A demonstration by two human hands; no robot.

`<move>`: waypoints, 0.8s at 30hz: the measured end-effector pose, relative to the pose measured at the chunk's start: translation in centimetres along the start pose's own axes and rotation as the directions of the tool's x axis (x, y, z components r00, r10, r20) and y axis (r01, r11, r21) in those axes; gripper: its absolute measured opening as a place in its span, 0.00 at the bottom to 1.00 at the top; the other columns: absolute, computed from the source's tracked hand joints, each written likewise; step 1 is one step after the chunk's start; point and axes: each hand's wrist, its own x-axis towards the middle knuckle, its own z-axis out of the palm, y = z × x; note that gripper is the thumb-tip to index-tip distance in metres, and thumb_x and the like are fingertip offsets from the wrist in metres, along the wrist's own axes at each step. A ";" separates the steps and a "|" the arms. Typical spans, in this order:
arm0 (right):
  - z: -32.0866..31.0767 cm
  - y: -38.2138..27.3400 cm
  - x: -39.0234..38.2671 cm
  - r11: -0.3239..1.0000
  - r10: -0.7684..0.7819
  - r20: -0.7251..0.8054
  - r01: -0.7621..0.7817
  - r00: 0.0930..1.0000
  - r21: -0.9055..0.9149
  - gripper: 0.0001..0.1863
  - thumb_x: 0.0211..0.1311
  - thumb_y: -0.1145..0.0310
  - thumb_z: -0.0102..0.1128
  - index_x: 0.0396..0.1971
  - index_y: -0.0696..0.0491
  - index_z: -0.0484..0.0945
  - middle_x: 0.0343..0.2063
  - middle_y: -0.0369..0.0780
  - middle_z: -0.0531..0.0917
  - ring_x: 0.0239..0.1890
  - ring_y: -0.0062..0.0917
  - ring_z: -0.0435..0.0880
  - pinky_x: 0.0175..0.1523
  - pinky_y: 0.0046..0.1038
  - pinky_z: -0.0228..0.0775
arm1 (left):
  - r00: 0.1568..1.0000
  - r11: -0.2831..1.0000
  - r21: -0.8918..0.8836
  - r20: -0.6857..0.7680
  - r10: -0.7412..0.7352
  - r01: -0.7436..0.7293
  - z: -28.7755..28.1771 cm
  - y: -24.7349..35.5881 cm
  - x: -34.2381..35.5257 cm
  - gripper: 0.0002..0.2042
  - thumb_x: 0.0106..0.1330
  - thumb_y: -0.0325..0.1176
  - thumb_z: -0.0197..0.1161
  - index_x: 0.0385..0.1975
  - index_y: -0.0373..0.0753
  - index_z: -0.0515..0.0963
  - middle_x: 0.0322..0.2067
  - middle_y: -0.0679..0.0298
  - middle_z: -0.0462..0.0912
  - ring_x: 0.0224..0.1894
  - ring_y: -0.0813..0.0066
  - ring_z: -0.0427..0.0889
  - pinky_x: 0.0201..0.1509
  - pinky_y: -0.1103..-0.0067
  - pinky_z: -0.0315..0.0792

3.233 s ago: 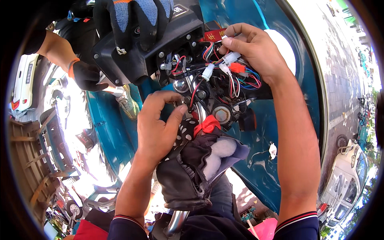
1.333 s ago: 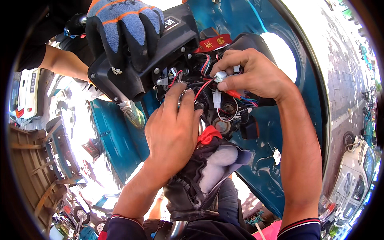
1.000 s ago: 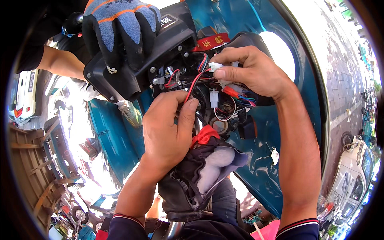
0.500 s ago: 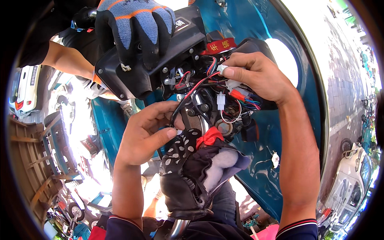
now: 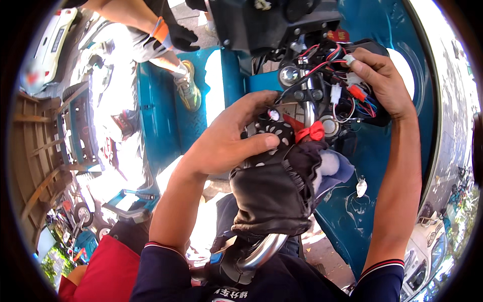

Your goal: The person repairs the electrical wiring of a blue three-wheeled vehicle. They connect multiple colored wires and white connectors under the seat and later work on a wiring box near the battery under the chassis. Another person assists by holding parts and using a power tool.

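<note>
My right hand (image 5: 382, 83) pinches a small white plug connector (image 5: 348, 59) with red and black wires running from it. Those wires run left as a black cable (image 5: 292, 90) to the curled fingertips of my left hand (image 5: 226, 133), whose thumb lies apart over a polka-dot handlebar muff (image 5: 269, 156). A small round-faced part (image 5: 273, 115) shows below those fingers; its link to the cable is hidden. Beside my right hand hang a white connector (image 5: 335, 94) and an orange-red connector (image 5: 357, 92) among coloured wires. A red cloth bow (image 5: 310, 132) is tied near the chrome stem.
A black cover panel (image 5: 271, 27) stands beyond the wiring. Another person's gloved hand (image 5: 182, 38) is at the upper left, with a shoe (image 5: 188, 85) on the teal bodywork (image 5: 161, 110). A chrome handlebar (image 5: 266, 250) curves toward me. A person's red shirt (image 5: 108, 267) is at lower left.
The other person's gloved hand has come off the black cover and moved left. The view has shifted, so the wiring now appears farther right. My right hand keeps its pinch on the connector.
</note>
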 end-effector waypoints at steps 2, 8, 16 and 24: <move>0.5 -0.3 0.1 0.998 -0.049 0.019 0.050 0.999 -0.046 0.14 0.77 0.64 0.64 0.48 0.60 0.87 0.42 0.32 0.86 0.43 0.13 0.81 0.51 0.20 0.73 | 0.999 0.994 0.106 -0.042 -0.035 0.039 -0.2 -0.4 -2.0 0.41 0.68 0.41 0.74 0.75 0.30 0.62 0.69 0.50 0.73 0.74 0.59 0.69 0.80 0.60 0.59; 0.8 -0.3 -0.3 0.998 0.054 -0.035 -0.053 0.998 0.022 0.12 0.78 0.65 0.63 0.51 0.57 0.83 0.43 0.32 0.86 0.42 0.14 0.80 0.50 0.20 0.73 | 0.981 0.997 0.032 -0.179 0.079 -0.075 -0.8 -0.8 -10.8 0.31 0.70 0.41 0.73 0.69 0.33 0.72 0.63 0.54 0.79 0.66 0.62 0.79 0.70 0.66 0.70; -0.9 1.3 -0.5 0.999 0.025 -0.073 -0.027 0.997 -0.023 0.16 0.73 0.66 0.68 0.53 0.59 0.81 0.44 0.34 0.85 0.43 0.16 0.81 0.51 0.21 0.74 | 0.923 0.940 -0.020 -0.198 0.329 -0.339 1.4 -4.2 -22.4 0.27 0.70 0.49 0.72 0.56 0.31 0.82 0.56 0.48 0.82 0.55 0.55 0.81 0.63 0.63 0.67; -1.3 1.0 -0.5 0.999 0.014 -0.030 -0.015 0.999 -0.031 0.16 0.72 0.66 0.69 0.53 0.59 0.80 0.42 0.35 0.85 0.41 0.17 0.83 0.47 0.20 0.76 | 0.876 0.909 0.035 -0.254 0.410 -0.415 3.2 -4.4 -24.7 0.28 0.65 0.43 0.78 0.56 0.27 0.80 0.56 0.48 0.78 0.57 0.51 0.81 0.59 0.63 0.76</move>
